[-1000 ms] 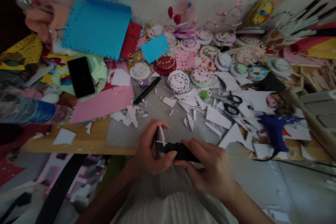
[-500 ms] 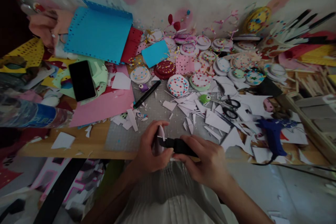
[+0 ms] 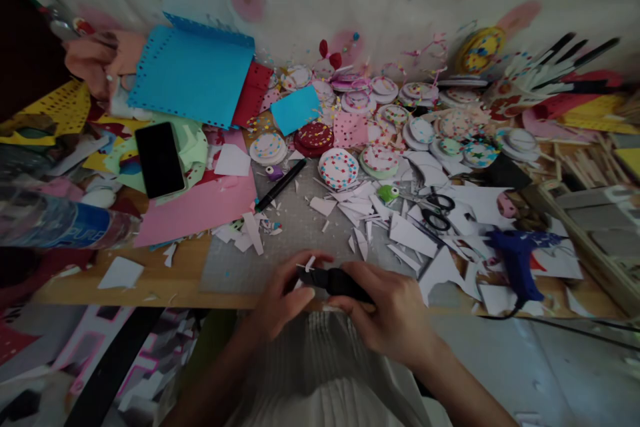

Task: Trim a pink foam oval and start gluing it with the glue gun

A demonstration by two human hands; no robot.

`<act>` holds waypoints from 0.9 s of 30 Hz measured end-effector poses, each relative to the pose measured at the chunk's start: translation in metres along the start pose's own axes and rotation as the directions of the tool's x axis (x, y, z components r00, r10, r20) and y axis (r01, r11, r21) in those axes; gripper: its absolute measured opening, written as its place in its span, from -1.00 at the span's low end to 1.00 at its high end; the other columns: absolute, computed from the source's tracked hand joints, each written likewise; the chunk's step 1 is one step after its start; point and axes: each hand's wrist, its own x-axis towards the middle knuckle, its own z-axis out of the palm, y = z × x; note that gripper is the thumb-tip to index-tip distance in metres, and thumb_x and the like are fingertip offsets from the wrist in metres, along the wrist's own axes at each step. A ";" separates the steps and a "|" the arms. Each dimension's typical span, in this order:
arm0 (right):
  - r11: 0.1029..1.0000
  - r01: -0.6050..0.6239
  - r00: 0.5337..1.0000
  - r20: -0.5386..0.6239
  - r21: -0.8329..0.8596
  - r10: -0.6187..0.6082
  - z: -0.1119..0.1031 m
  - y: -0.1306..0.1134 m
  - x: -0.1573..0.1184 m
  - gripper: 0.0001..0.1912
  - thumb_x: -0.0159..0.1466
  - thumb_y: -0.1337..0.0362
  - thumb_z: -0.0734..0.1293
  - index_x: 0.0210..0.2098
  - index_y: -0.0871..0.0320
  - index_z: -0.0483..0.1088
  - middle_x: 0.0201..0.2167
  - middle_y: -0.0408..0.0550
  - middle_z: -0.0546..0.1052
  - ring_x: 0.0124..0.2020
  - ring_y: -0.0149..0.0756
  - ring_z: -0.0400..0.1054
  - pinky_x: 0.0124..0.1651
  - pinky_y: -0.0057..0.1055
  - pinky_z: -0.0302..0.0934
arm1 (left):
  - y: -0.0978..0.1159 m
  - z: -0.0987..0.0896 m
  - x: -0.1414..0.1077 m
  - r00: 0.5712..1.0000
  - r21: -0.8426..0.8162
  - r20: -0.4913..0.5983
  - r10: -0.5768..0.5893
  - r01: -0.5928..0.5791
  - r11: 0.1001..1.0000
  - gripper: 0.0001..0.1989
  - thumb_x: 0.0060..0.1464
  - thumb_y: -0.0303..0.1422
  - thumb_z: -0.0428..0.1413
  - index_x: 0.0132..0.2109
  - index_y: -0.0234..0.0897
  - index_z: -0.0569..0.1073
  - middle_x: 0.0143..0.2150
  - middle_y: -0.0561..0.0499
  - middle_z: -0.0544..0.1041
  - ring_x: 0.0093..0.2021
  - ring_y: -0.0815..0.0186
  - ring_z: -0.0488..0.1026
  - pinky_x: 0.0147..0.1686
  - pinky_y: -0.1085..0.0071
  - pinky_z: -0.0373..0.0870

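Note:
My right hand [image 3: 393, 300] is wrapped round a black utility knife [image 3: 345, 283], which points left toward my other hand. Between the thumb and fingers of my left hand [image 3: 285, 300] is a small white piece of card [image 3: 302, 277], largely hidden by the fingers. The knife's tip lies against this piece, and a thin white sliver stands up there. Both hands are just above the front edge of the grey cutting mat [image 3: 235, 273]. White card scraps [image 3: 357, 207] lie scattered beyond them.
Scissors [image 3: 436, 213] and a blue glue gun [image 3: 517, 260] lie to the right. A black pen [image 3: 281, 185], a phone [image 3: 160, 160] and a water bottle [image 3: 65, 220] are leftward. Decorated round discs [image 3: 339, 168] crowd the back, and a pen cup [image 3: 505, 100] stands far right.
The left hand has tilted the white card piece, so less of it shows. Both hands sit slightly lower in view, and the whole view has shifted a little.

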 end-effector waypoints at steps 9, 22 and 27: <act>0.592 -0.378 0.916 0.196 0.712 0.350 -0.026 0.039 0.006 -0.52 0.34 -0.15 0.12 -0.42 0.13 0.25 -0.64 -0.28 0.18 -0.66 -0.49 0.00 -0.62 -0.51 -0.13 | 0.012 -0.033 0.003 0.780 -0.510 0.534 -0.327 0.606 0.610 -0.08 -0.18 0.23 -0.05 -0.06 -0.64 0.50 -0.51 -0.09 0.40 -0.53 0.36 0.17 -0.54 0.45 0.02; 0.446 -0.433 0.871 0.238 0.783 0.429 0.020 0.007 0.030 -0.65 0.11 0.03 0.45 -0.49 0.17 0.36 -0.75 -0.30 0.26 -0.71 -0.52 0.04 -0.65 -0.51 -0.09 | 0.021 -0.010 0.011 0.746 -0.408 0.458 -0.484 0.660 0.631 -0.19 -0.16 0.29 0.06 -0.12 -0.42 0.51 -0.27 -0.24 0.61 -0.23 0.06 0.55 -0.26 0.24 0.41; 0.136 -0.362 0.843 0.261 0.922 0.470 0.024 0.013 0.024 -0.70 0.13 0.12 0.46 -0.48 0.16 0.32 -0.82 -0.34 0.21 -0.77 -0.57 -0.06 -0.66 -0.52 -0.23 | 0.017 -0.011 0.001 0.940 -0.106 -0.110 -0.322 0.311 0.944 -0.62 -0.03 -0.12 0.27 -0.15 -0.31 0.55 -0.26 -0.06 0.61 -0.31 0.22 0.51 -0.28 0.33 0.43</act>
